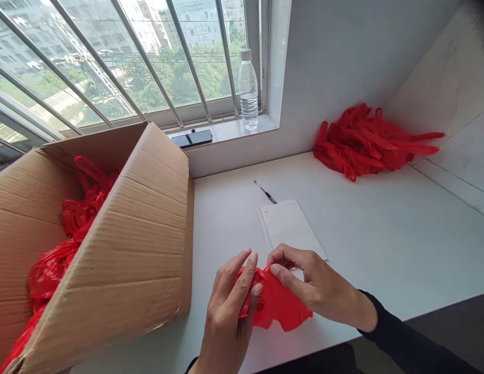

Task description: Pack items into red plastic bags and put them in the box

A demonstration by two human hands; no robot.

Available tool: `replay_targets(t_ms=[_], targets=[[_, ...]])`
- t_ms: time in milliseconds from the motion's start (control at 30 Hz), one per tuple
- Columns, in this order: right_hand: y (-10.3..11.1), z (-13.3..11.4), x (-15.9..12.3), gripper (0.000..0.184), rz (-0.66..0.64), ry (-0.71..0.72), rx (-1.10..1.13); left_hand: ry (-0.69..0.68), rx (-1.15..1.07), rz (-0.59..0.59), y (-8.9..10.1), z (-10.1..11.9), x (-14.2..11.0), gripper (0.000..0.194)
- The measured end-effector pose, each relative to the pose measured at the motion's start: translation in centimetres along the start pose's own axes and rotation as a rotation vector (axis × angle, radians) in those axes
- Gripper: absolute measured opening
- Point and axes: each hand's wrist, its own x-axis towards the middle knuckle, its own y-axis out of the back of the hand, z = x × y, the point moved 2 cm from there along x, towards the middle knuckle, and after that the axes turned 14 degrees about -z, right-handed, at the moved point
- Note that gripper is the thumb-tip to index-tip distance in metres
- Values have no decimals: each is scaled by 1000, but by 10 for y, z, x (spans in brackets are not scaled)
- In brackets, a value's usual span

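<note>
A thin red plastic bag [288, 306] hangs crumpled between my hands, just above the front part of the white table. My left hand [230, 301] has the bag's left side gathered between thumb and fingers, with some fingertips pointing up. With thumb and forefinger, my right hand [304, 275] pinches the bag's upper edge. Part of the bag is hidden behind my left fingers. Right behind my hands lies a white notebook [292, 223] with a black pen [265, 192] at its far edge.
On the left stands an open cardboard box [144, 239] holding several red plastic bags [50, 275]. A heap of red bags [358, 143] lies at the back right against the wall. A water bottle [248, 93] and a phone [192, 138] rest on the windowsill.
</note>
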Motion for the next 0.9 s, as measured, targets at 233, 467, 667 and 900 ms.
replay_targets(t_ms=[233,467,667,900], targets=[[14,54,-35,28,177,-240,-190,208,79,-16,-16,-55,-76,51],[-15,63,-31,27,224,-193,101,305,-119,-106,-39,-45,-74,53],[-63,91,-24,35,255,8,-280,99,152,-329,-73,-43,-58,64],[-101,177,-30,55,336,121,-692,114,302,-316,-133,-64,-68,28]])
